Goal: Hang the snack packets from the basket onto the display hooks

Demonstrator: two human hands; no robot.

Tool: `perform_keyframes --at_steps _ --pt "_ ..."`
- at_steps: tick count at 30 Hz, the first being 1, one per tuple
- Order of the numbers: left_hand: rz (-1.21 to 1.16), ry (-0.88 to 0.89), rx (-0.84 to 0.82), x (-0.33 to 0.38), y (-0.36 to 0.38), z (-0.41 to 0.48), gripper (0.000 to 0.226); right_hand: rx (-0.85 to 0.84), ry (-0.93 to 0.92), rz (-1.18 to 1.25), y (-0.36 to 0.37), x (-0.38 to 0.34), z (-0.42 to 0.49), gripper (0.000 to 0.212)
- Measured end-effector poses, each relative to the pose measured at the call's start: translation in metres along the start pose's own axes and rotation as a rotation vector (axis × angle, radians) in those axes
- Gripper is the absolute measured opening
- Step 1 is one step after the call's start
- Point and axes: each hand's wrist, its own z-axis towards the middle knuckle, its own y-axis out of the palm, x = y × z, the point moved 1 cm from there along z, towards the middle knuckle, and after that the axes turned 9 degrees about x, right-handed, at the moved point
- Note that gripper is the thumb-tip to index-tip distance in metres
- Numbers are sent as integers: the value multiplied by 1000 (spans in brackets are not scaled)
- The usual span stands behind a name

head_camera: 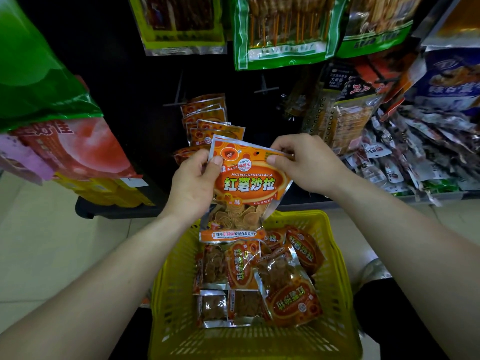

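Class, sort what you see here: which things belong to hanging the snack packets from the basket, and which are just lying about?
Part of the job: orange snack packet, pinched by left hand and right hand; yellow basket; loose orange packets in it; hung orange packets; bare display hook.
Just lying about: green skewer packets above; heap of small packets, right; pink-and-green bag, left.

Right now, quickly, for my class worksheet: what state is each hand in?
Left hand: closed on the orange snack packet, pinching its upper left edge.
Right hand: closed on the same packet, pinching its upper right corner.
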Motion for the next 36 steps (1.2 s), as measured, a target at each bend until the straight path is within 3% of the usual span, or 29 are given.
perform_keyframes --at_steps 7,28,36 --pt "18 12 -16 -3 -1 1 15 -6 -10 -23 1 3 0 6" --pt "101 46 -58 -13 4 0 25 -186 -4 -108 9 -5 -5 8" --pt "109 57 -65 -15 8 -2 28 -172 1 -60 21 -8 -10 7"
